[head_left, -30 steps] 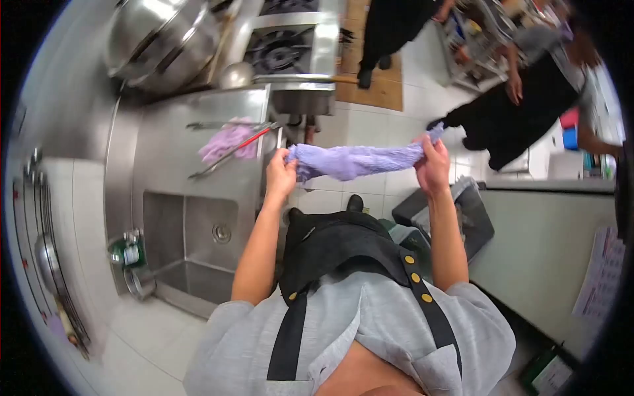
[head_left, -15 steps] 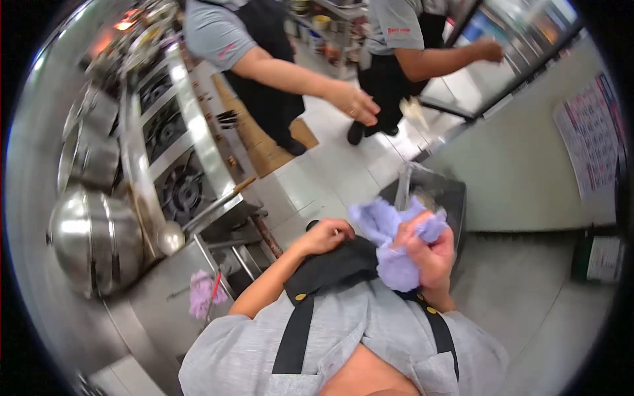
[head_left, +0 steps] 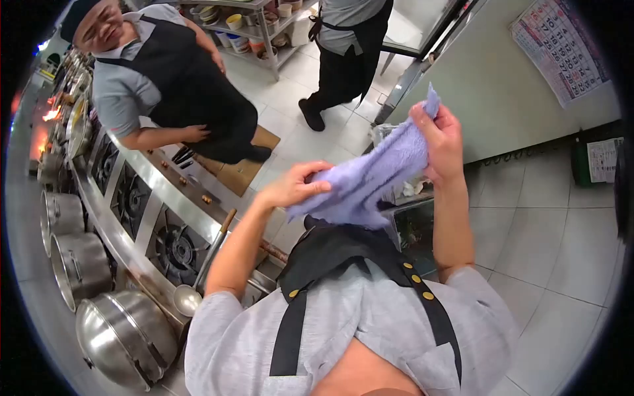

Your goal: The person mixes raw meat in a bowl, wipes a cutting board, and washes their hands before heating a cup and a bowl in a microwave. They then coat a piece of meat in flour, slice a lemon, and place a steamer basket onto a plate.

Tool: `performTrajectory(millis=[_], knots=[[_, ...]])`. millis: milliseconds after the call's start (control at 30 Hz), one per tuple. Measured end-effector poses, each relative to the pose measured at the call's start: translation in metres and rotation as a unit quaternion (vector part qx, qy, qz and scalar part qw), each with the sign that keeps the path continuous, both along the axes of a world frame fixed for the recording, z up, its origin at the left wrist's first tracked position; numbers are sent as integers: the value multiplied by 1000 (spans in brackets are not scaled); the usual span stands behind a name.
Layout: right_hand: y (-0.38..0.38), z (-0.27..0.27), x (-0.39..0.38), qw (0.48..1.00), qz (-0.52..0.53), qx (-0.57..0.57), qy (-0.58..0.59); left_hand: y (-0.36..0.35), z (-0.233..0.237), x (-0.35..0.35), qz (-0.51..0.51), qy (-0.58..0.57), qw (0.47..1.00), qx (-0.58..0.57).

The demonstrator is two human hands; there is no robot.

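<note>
A lavender cloth [head_left: 373,173] is stretched between my two hands, in front of my black apron [head_left: 343,251]. My left hand [head_left: 296,186] grips its lower left end, thumb on top and fingers curled behind. Higher up on the right, my right hand [head_left: 441,140] is closed on the other end, and a corner of the cloth pokes out above the fist. The cloth's middle hangs in loose folds and partly covers a bin [head_left: 413,228] behind it.
Gas burners [head_left: 177,249], a ladle [head_left: 187,300] and several steel pots [head_left: 82,267] line the left side. One co-worker [head_left: 188,86] stands by the stove, another [head_left: 347,59] further back. A shelf [head_left: 271,46] holds containers; a calendar [head_left: 558,49] hangs at right.
The cloth was bunched in my right hand; now it is spread out between both hands. My left hand has taken hold of it. The nearer co-worker has lowered an outstretched arm.
</note>
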State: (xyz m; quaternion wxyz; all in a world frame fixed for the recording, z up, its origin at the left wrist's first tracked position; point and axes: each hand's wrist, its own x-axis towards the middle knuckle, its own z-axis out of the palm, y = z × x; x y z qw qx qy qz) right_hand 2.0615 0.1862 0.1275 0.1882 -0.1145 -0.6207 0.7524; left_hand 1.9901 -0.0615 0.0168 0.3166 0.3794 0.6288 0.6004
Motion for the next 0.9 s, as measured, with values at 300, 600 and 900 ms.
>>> performTrajectory(millis=[300, 600, 900], knots=[[91, -23, -93, 968, 245, 44, 41, -41, 101, -171, 46, -5, 999, -27], [40, -22, -268, 909, 103, 389, 108, 97, 7, -162, 229, -48, 955, 184], [-37, -177, -330, 838, 451, -300, -66, -36, -81, -284, 394, 278, 853, -200]])
